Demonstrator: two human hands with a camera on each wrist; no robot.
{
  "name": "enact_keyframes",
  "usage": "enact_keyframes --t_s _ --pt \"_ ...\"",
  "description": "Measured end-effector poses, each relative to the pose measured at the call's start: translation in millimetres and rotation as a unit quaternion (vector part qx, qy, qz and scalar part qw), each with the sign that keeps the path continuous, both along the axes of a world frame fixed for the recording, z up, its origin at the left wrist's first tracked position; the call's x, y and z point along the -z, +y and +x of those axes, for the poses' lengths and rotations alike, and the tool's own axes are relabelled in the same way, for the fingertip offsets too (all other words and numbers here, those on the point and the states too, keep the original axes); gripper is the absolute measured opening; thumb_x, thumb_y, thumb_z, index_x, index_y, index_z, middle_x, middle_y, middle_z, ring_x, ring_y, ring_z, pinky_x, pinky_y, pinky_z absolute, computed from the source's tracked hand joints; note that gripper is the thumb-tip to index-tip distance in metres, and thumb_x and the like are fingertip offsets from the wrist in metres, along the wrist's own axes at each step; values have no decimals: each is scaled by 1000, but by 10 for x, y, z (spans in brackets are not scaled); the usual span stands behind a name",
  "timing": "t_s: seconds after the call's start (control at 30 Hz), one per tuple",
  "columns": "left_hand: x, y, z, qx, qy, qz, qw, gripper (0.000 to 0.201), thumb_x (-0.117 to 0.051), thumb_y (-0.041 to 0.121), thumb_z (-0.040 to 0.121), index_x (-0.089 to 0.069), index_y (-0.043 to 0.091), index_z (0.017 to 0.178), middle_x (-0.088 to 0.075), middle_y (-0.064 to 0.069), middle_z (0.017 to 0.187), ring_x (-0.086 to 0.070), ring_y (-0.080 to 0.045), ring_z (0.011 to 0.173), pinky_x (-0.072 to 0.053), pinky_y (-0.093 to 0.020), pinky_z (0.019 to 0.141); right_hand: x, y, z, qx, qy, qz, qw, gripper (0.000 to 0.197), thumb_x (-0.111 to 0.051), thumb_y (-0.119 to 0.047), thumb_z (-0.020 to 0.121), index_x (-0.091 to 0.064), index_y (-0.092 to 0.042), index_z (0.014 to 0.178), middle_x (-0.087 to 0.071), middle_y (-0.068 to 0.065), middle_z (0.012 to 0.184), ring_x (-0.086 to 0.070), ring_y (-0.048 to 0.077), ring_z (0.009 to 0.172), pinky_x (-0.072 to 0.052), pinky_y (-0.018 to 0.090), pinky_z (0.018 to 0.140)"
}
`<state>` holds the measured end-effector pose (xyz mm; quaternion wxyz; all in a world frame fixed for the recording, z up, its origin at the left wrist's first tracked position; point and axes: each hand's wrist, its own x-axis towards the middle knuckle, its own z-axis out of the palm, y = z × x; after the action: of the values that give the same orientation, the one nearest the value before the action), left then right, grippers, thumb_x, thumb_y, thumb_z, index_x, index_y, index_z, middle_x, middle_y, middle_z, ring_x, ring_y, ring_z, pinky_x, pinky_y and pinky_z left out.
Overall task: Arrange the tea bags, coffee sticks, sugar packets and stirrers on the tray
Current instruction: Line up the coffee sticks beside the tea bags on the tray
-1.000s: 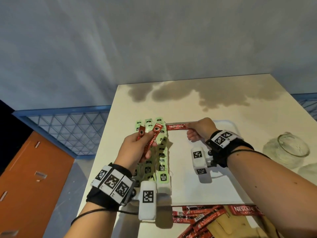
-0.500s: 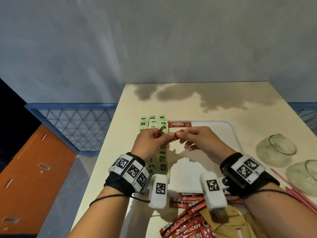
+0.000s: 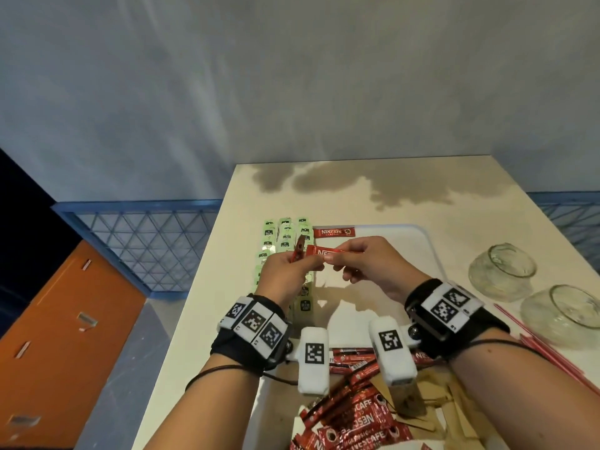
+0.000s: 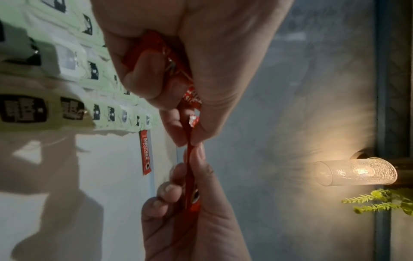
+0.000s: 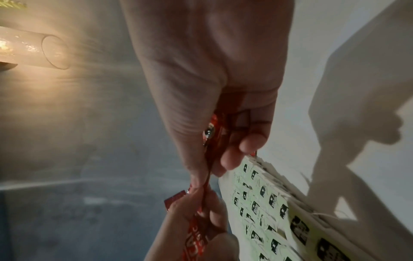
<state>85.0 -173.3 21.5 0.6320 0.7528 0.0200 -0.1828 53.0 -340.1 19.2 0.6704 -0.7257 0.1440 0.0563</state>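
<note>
**Two hands share a coffee stick above a white tray**

Grey wall behind, and below it a cream table (image 3: 438, 183) with a dark stain near its far edge. On the table lies a white tray (image 3: 431, 251). Green tea bags (image 3: 285, 235) sit in neat overlapping columns along the tray's left side. One red coffee stick (image 3: 333, 232) lies flat at the tray's far edge, just right of the tea bags.

Above the tray, the left hand (image 3: 285, 274) has its fingers curled around a small bundle of red coffee sticks (image 3: 298, 251), which poke up out of the fist. The right hand (image 3: 373, 264) pinches one end of a single red stick (image 3: 328, 251) between thumb and fingertips; the stick's other end is held in the left hand's fingers, so both hands hold it.

Near the body, a loose pile of red coffee sticks (image 3: 354, 417) rests at the tray's near end, beside brown paper packets (image 3: 431, 404). To the right of the tray stand two glass jars (image 3: 501, 271), tipped over, with thin red stirrers (image 3: 545, 352) lying on the table in front of them.
</note>
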Motion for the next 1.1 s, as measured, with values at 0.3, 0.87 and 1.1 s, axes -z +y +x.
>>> enact_keyframes --t_s 0.3,0.87,1.1 --pt "52 -52 77 1 9 4 1000 12 -72 27 86 -73 15 83 -74 -1 84 -47 2 44 -35 -27 55 101 -355 82 25 32 47 998 10 -64 -9 92 -70 -2 97 -74 10 83 -60 12 56 -53 22 55" --pt "126 225 438 46 64 -32 996 24 -48 11 101 -68 7 114 -65 -4 92 -54 -12 59 -52 -25 48 980 -632 876 160 79 -213 961 31 -77 -11 78 -49 -14 64 -47 3 69 -51 22 72 -55 39 75" --pt "207 304 468 26 59 -21 998 22 -52 13 99 -71 14 111 -48 3 69 -48 -10 55 -54 -26 50 967 -637 1071 169 107 -179 963 43 -80 -11 76 -48 -10 48 -52 11 46 -55 29 54 -55 49 68"
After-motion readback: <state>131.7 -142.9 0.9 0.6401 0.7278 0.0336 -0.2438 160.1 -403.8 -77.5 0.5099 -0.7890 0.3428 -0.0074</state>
